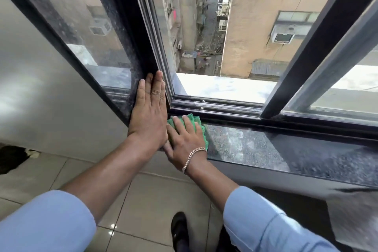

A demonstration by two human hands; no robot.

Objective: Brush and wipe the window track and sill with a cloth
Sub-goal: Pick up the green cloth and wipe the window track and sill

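Observation:
A green cloth lies flat on the dark speckled stone sill at its left end, beside the window track. My right hand, with a gold chain bracelet on the wrist, presses flat on the cloth with fingers spread. My left hand rests flat and open against the dark vertical window frame, fingers together and pointing up. The track holds several dark metal rails. No brush is in view.
The sliding window stands open in the middle, with a long drop to an alley between buildings. A dark sash bar slants across on the right. A dusty pane is at left. Tiled floor and my black shoe lie below.

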